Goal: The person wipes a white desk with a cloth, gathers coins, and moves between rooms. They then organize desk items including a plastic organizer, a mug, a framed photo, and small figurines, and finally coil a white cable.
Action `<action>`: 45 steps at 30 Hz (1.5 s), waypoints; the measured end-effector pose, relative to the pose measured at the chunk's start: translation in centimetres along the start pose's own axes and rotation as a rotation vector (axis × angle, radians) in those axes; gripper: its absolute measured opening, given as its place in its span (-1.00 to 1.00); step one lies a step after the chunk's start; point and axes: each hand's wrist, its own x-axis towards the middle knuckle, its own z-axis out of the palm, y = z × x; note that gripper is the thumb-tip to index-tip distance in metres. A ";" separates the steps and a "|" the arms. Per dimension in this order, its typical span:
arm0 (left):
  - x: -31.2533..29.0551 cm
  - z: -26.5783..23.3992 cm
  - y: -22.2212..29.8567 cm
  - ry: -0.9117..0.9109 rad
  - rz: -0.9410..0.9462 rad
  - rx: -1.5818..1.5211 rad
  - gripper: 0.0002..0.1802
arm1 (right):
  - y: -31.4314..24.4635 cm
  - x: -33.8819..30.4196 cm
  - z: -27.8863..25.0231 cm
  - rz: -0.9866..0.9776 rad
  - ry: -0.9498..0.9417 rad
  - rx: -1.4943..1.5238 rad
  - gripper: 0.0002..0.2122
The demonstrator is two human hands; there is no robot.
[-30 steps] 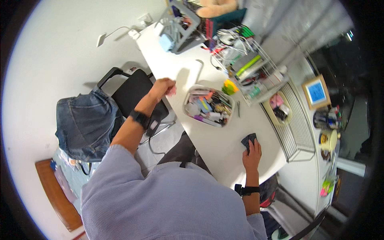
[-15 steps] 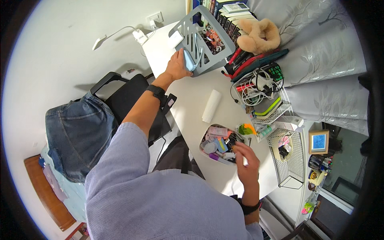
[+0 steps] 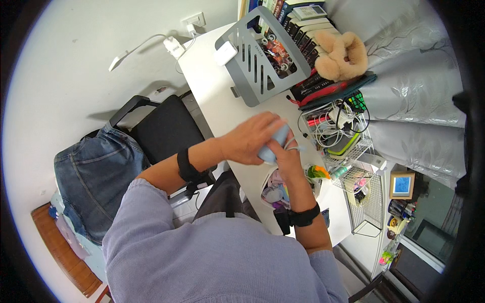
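Pale blue rounded object with a thin light cord [image 3: 279, 135]: located at the centre of the frame, between both hands and apparently above the white desk [image 3: 202, 70]. Slipping appears the main risk, should either hand loosen while the other has only a partial grip; the loose cord could also snag on the fingers or on small items below. Left hand [image 3: 247, 139]: narrowly curved, its fingers over the object's left side. Right hand [image 3: 289, 161]: likewise narrow, closed about the object's right side, the cord beside its fingers; the exact fingertip contacts are partly hidden and blurred. Just below the right hand, a white open bin of small mixed items [image 3: 262, 195] is partly covered by the forearm. Upper centre: a grey slotted stand [image 3: 247, 83] bears a small white rounded case [image 3: 226, 53]. Upper right: fluffy beige earmuffs [image 3: 357, 53] rest beside books.
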 end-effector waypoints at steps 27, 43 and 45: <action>1.0 1.4 -4.4 0.184 -0.623 -0.615 -0.40 | -1.1 -6.2 -3.5 0.018 -0.003 0.572 -0.48; 8.3 12.9 -8.9 0.373 -0.358 0.134 -0.28 | 0.6 -9.8 -8.2 -0.114 0.148 0.659 -0.30; 10.2 13.8 -11.2 0.436 -0.561 0.193 -0.21 | 1.0 -10.2 -8.4 -0.129 0.166 0.672 -0.29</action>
